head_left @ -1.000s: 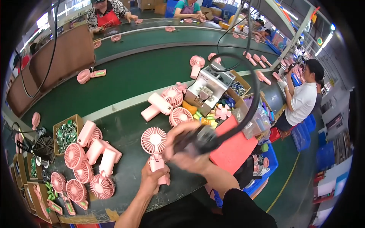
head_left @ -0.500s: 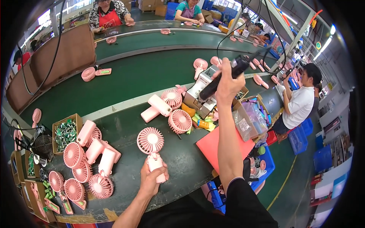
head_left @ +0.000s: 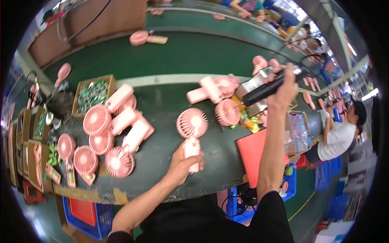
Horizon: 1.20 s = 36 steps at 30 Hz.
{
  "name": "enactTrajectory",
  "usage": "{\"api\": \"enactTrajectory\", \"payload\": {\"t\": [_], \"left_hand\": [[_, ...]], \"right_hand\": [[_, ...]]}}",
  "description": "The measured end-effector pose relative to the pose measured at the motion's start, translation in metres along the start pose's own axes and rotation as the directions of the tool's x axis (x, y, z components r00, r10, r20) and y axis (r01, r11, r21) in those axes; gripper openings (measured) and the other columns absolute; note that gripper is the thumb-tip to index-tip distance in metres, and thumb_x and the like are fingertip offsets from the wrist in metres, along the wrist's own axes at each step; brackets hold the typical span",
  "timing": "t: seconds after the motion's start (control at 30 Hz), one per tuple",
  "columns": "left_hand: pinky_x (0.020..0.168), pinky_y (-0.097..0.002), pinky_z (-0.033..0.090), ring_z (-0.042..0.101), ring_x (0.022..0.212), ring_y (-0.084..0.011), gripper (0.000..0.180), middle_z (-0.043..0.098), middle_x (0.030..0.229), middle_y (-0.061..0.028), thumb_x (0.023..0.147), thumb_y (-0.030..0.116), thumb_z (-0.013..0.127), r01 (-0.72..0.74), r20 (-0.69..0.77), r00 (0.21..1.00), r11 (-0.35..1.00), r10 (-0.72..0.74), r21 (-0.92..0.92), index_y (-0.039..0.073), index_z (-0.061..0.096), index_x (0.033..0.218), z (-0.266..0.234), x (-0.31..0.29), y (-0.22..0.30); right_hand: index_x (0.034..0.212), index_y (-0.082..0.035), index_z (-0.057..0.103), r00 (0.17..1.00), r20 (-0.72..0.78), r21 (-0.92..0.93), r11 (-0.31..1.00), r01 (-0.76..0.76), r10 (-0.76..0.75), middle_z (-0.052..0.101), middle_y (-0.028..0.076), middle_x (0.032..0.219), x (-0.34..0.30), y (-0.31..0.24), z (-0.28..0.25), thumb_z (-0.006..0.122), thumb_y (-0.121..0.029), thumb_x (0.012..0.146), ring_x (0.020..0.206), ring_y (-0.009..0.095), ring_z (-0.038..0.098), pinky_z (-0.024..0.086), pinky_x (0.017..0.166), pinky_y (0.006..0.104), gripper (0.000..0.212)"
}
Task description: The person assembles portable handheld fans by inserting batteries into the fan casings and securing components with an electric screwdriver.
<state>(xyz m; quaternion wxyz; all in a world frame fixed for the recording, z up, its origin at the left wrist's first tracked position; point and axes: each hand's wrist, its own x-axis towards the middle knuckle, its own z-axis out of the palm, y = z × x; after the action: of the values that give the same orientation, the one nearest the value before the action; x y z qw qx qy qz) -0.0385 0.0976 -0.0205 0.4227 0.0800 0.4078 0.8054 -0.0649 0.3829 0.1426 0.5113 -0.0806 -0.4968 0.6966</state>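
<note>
Left hand [head_left: 181, 163] is closed round a fan [head_left: 192, 123]; ahead and right, right hand [head_left: 284, 94] wraps a driver [head_left: 261, 94] — seemingly a holding step, calling for steady alignment.

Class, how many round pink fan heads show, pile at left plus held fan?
7: one on the held fan; in the pile, one upper right, partly covered; one upper left; one below it; one far left; one lower left; one lower right. More may be hidden.

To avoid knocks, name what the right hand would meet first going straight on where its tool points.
Right hand, black tool leading: probably the pink fan by the tip, though depth is unclear.
</note>
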Motion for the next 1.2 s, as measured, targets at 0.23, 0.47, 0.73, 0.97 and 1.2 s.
{"api": "enactTrajectory", "payload": {"t": [0.23, 0.47, 0.73, 0.97, 1.2], "left_hand": [[0.055, -0.0303, 0.048, 0.06, 0.066, -0.0175, 0.039, 0.059, 0.092, -0.0098, 0.082, -0.001, 0.059, 0.025, -0.02, 0.999, 0.999, -0.026, -0.028, 0.002, 0.044, 0.118, -0.004, -0.003, 0.003], [0.056, -0.0309, 0.049, 0.06, 0.065, -0.0173, 0.034, 0.059, 0.091, -0.0101, 0.082, -0.001, 0.06, 0.031, -0.029, 0.999, 0.999, -0.032, -0.032, 0.0, 0.045, 0.114, -0.001, -0.005, 0.005], [0.056, -0.0309, 0.05, 0.061, 0.066, -0.0172, 0.032, 0.059, 0.091, -0.0101, 0.083, 0.0, 0.06, 0.049, -0.044, 0.998, 0.998, -0.05, -0.026, -0.001, 0.046, 0.112, -0.002, -0.005, 0.006], [0.057, -0.0305, 0.051, 0.061, 0.066, -0.0167, 0.032, 0.06, 0.091, -0.0101, 0.083, -0.001, 0.059, 0.047, -0.038, 0.998, 0.999, -0.048, -0.024, -0.001, 0.046, 0.112, -0.001, -0.005, 0.006], [0.057, -0.0301, 0.051, 0.06, 0.068, -0.0161, 0.036, 0.059, 0.091, -0.0098, 0.083, -0.001, 0.059, 0.051, -0.036, 0.998, 0.999, -0.051, -0.008, -0.001, 0.045, 0.117, -0.002, -0.005, 0.005]], "right_hand": [[0.11, -0.002, 0.05, 0.955, 0.284, 0.089, 0.989, -0.116, 0.087, 0.056, 0.009, 0.088, -0.11, -0.007, 0.036, 0.048, -0.042, 0.099, 0.059, 0.017, 0.052, 0.046, 0.054, 0.0333, 0.041], [0.118, -0.001, 0.044, 0.889, 0.457, 0.035, 0.999, 0.015, -0.03, 0.058, 0.013, 0.092, -0.157, 0.007, 0.045, 0.061, -0.041, 0.092, 0.055, 0.019, 0.056, 0.05, 0.051, 0.0346, 0.05], [0.119, 0.0, 0.044, 0.893, 0.442, 0.065, 0.996, 0.059, -0.082, 0.059, 0.014, 0.092, -0.158, 0.013, 0.05, 0.065, -0.042, 0.089, 0.055, 0.019, 0.058, 0.051, 0.05, 0.034, 0.056], [0.119, 0.0, 0.045, 0.892, 0.444, 0.077, 0.995, 0.056, -0.084, 0.059, 0.014, 0.091, -0.158, 0.018, 0.05, 0.064, -0.041, 0.091, 0.055, 0.019, 0.058, 0.051, 0.05, 0.0334, 0.053], [0.119, 0.001, 0.045, 0.898, 0.432, 0.057, 0.997, 0.057, -0.076, 0.058, 0.014, 0.09, -0.157, 0.019, 0.05, 0.061, -0.038, 0.093, 0.056, 0.019, 0.057, 0.051, 0.05, 0.0335, 0.05]]}}
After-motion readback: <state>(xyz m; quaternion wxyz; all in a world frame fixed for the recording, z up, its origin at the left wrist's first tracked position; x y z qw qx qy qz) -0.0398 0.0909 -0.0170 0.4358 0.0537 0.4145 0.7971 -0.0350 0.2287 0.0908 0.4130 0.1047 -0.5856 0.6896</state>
